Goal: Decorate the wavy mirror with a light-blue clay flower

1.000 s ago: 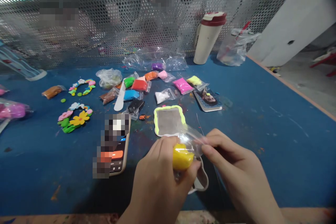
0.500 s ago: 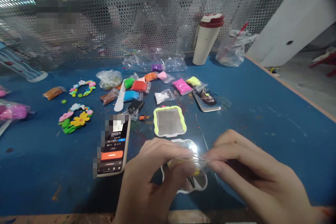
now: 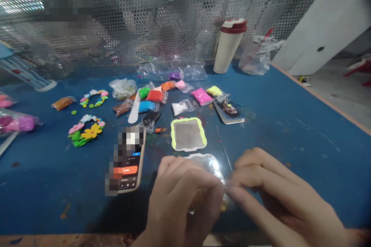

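Observation:
My left hand (image 3: 185, 197) and my right hand (image 3: 278, 193) meet at the fingertips near the front of the blue table, both in a pinch. Between them is a small clear plastic bag (image 3: 227, 202) with something yellow in it, mostly hidden by the left fingers. Beneath the hands lies a wavy-edged white-framed mirror (image 3: 207, 158), partly covered. Just behind it is a second framed mirror (image 3: 189, 135) with yellow-green clay along its rim. A thin wire (image 3: 223, 146) lies beside the right fingers.
A phone (image 3: 136, 166) lies left of the hands, with two flower-decorated rings (image 3: 91, 133) beyond it. Several bagged clays (image 3: 156, 95), a white spatula (image 3: 134, 110) and a small booklet (image 3: 228, 112) lie farther back. A tumbler (image 3: 228, 46) stands near the metal mesh.
My left hand has turned and moved slightly right, its fingers now closer to the right fingertips. The bag has dropped lower and is more hidden. The view has shifted slightly.

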The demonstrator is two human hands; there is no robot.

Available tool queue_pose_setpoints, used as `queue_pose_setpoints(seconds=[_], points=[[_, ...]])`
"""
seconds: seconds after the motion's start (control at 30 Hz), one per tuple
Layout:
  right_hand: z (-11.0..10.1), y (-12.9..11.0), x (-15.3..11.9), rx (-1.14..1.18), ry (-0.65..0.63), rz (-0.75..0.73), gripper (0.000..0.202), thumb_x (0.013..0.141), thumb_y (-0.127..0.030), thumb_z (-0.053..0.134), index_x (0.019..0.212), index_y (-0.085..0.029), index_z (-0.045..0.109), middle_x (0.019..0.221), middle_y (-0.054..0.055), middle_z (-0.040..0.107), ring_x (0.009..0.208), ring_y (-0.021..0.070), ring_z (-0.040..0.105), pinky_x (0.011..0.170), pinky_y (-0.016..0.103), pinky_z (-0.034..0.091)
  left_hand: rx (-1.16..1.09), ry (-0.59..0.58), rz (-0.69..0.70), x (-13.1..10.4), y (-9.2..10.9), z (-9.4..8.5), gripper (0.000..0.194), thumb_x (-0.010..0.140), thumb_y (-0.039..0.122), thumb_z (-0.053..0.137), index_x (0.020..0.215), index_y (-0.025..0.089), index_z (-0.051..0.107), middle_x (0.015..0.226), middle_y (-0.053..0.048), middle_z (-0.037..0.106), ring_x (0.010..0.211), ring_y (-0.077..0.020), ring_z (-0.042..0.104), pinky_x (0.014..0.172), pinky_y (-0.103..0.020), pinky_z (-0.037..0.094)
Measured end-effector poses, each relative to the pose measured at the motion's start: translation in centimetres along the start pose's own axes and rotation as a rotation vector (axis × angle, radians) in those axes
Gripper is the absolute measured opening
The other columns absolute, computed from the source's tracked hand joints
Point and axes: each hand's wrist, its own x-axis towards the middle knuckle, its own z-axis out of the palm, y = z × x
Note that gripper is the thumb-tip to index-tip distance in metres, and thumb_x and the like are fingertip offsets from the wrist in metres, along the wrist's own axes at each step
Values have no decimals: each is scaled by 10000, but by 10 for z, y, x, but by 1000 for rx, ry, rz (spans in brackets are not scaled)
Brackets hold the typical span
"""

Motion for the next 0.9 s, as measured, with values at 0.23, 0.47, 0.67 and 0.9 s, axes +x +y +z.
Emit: queue_pose_setpoints(seconds=[0.23, 0.47, 0.67, 0.9], points=[[0, 9, -2, 64, -63, 48, 92, 892, -220, 518, 864, -274, 587, 785, -17, 604, 703, 108, 602, 600, 170, 501, 216, 13, 182, 10, 1, -18, 157, 868, 91, 493, 765, 203, 531, 704, 19, 626, 648, -140, 563, 613, -297, 424], [10, 41, -6, 43, -81, 309, 222, 940, -221, 422, 1017, -289, 619, 811, -16, 587, 734, 116, 574, 660, 207, 462, 1052, -66, 29, 87, -47, -49, 242, 965, 232, 407, 926, 131, 624, 916, -114, 651, 939, -271, 576, 742, -381, 454], [18, 47, -15, 94, 11, 501, 136, 879, -334, 521, 863, -245, 622, 650, -32, 599, 585, 126, 552, 553, 233, 422, 1021, -392, -56, 121, -106, -25, 288, 905, 298, 572, 1154, 154, 565, 1148, -85, 600, 959, -216, 619, 797, -418, 530], [15, 47, -17, 136, 7, 493, 374, 888, -412, 471, 574, -212, 442, 538, -43, 413, 506, 109, 387, 470, 229, 313, 874, -322, -30, 83, -65, -29, 188, 931, 220, 512, 1049, 120, 618, 1080, -113, 633, 1011, -262, 605, 778, -383, 515]])
